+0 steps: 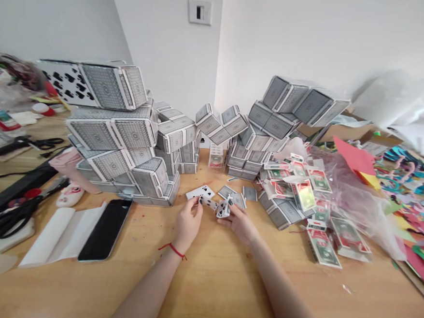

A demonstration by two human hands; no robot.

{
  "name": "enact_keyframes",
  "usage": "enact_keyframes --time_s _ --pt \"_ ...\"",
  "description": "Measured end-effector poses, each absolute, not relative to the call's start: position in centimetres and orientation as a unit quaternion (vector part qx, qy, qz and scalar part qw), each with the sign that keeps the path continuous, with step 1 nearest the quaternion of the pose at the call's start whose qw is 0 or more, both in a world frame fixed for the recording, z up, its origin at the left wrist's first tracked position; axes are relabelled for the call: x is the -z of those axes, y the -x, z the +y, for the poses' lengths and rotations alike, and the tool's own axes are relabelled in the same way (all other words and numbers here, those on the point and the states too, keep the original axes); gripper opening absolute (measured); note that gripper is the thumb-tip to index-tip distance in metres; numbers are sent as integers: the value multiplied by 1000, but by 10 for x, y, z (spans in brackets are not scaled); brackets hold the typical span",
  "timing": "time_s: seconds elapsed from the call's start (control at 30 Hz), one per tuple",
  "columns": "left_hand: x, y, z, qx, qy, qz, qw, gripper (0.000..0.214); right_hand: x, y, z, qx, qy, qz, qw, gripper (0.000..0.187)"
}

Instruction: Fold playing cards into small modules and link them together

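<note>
Wooden desk [204, 274] under my left hand [187, 222] and right hand [240, 221], both pinching small playing cards [214, 205] near its far edge.

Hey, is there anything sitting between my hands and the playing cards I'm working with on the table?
Nothing visible. The left hand and right hand already pinch the folded cards between their fingertips. A loose card lies just behind them, and the stacks of card blocks stand further back on the table.

Matt wooden tabletop [211, 275] — glossy black phone [105, 229], paper playing cards [209, 201], seemingly glossy card boxes [115, 133].
</note>
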State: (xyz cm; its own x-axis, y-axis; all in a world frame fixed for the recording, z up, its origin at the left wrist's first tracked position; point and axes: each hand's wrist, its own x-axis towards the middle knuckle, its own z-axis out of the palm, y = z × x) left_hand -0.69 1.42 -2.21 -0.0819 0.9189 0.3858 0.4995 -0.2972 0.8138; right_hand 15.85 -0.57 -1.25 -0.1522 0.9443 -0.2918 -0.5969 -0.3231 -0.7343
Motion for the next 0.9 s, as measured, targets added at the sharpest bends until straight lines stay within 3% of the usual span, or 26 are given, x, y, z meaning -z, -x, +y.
enact_keyframes --time_s 0.3,0.6,0.9 --pt "21 3 9 -473 -679 515 221 21 10 -159 -7 -728 365 -234 531 22" --pt "1 0 -2 -368 -809 374 264 5 13 -159 -5 -692 414 -272 525 30" --pt "-9 1 -3 -351 -827 339 281 6 11 -158 -6 -690 417 -320 497 36"
